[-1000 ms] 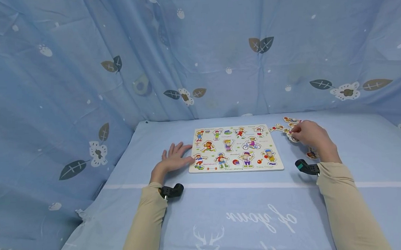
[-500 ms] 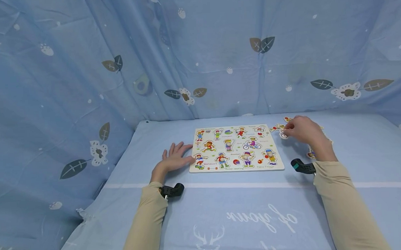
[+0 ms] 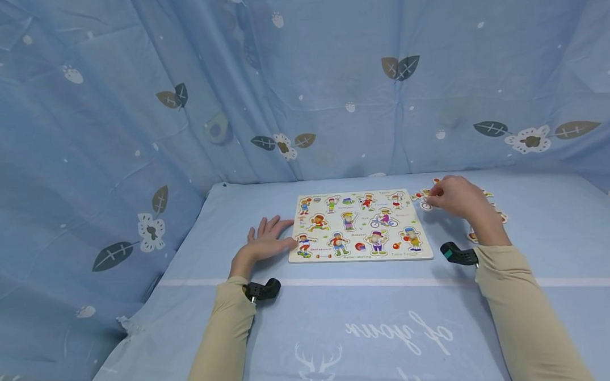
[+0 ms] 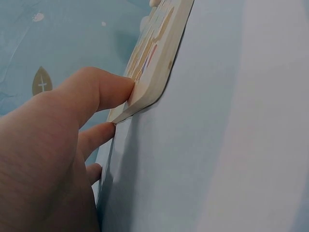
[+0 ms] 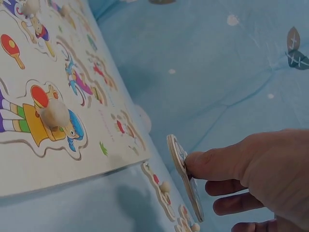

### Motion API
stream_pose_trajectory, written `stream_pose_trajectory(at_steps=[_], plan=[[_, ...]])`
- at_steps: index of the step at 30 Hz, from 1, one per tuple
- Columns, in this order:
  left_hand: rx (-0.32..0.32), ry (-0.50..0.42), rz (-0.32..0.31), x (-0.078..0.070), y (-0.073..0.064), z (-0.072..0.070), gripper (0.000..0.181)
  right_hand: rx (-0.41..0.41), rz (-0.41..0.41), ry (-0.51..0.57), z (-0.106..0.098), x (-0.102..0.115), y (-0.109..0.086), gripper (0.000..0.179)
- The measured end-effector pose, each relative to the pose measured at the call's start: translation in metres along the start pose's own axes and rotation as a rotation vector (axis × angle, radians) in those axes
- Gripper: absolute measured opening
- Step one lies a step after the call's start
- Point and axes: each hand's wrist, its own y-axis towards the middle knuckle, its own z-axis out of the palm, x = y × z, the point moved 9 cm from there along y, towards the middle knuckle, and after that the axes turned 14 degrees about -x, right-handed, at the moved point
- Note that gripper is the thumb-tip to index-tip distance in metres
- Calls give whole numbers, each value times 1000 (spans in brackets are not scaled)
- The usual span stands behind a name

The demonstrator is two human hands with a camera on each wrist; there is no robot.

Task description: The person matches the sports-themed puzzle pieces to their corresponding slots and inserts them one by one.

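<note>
My right hand (image 3: 458,198) pinches a bicycle puzzle piece (image 3: 426,206) between thumb and fingers, just off the board's right edge. In the right wrist view the wooden piece (image 5: 186,179) is seen nearly edge-on and tilted, above the cloth. The peg puzzle board (image 3: 423,254) lies flat, printed with children playing sports; knobbed pieces such as the table tennis player (image 3: 413,238) sit in it. My left hand (image 3: 266,242) rests at the board's left side, fingers spread. In the left wrist view its thumb (image 4: 113,92) presses the board's corner and a finger touches the edge.
Loose puzzle pieces (image 3: 501,216) lie on the blue cloth (image 3: 552,236) to the right, partly hidden by my right hand. Another piece (image 5: 159,193) lies close to the board's far right corner. A blue patterned curtain (image 3: 321,99) hangs behind and at the left.
My right hand has moved left from the loose pieces toward the board, with the bicycle puzzle piece pinched in it. The left hand and the board have stayed in place.
</note>
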Motion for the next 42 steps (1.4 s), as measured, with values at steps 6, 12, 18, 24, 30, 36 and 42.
stream_pose_trajectory(at_steps=[6,12,18,24,30,36,42], plan=[[0,7,3,1,1,2,73,-45,-23,-14,-4,8,2,28],[-3,5,8,1,1,1,73,-87,-52,-24,-7,21,2,28],[-6,4,2,2,1,1,73,-114,-123,-94,1,42,2,26],[-7,2,4,2,1,0,72,-145,-197,-131,13,61,0,24],[1,0,13,-1,0,-2,72,-143,-222,-147,24,74,-3,21],[2,7,21,-2,-1,-2,73,-130,-215,-167,35,80,-3,21],[-4,6,19,-3,-2,-2,73,-139,-199,-203,42,83,-3,21]])
